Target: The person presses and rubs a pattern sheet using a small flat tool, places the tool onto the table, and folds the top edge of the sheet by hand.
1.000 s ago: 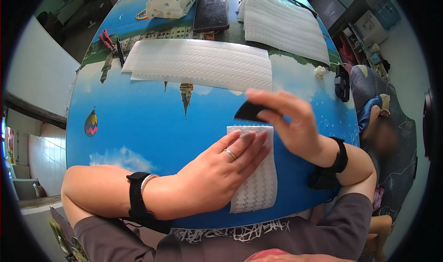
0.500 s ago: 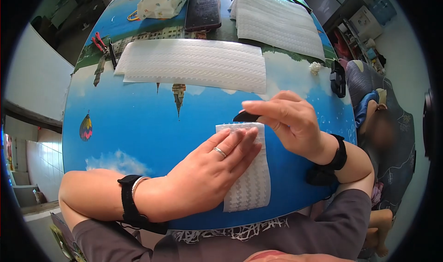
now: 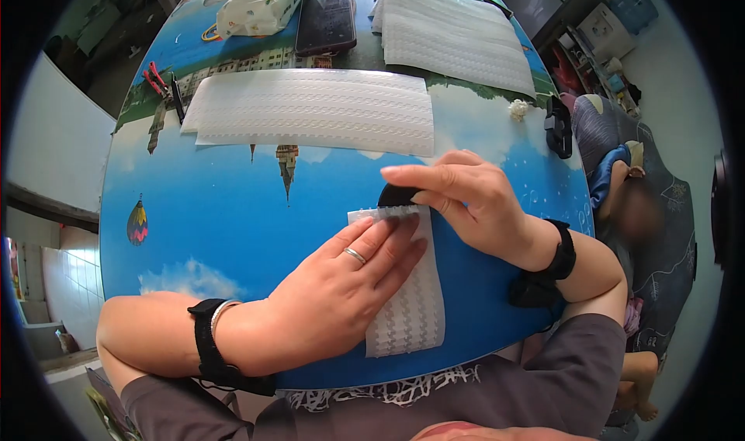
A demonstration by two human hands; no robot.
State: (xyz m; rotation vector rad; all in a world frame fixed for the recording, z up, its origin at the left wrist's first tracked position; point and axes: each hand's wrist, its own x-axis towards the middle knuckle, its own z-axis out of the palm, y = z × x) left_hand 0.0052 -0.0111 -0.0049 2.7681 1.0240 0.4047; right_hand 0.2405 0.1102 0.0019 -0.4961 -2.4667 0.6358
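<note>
A narrow white strip sheet (image 3: pixel 407 321) with rows of raised pattern lies lengthwise near the table's front edge. Across its upper part rests my left hand (image 3: pixel 330 293), palm down with fingers stretched out flat. My right hand (image 3: pixel 489 204) pinches a thin, flat black piece (image 3: pixel 398 196) with a curved edge between thumb and fingers. The black piece stands on edge at the strip's far end, just beyond my left fingertips. Whether it touches the strip I cannot tell. My left hand hides part of the strip.
Farther back lie a wide white patterned sheet (image 3: pixel 314 111) and a stack of similar sheets (image 3: pixel 458 41). Around them are a phone (image 3: pixel 326 20), a wipes pack (image 3: pixel 262 6), red-handled pliers (image 3: pixel 155 80) and a black strap (image 3: pixel 557 126). A person (image 3: pixel 621 185) lies at the right.
The black piece in my right hand has tilted more upright at the strip's far end. My left hand stays flat on the strip. The whole view has shifted slightly.
</note>
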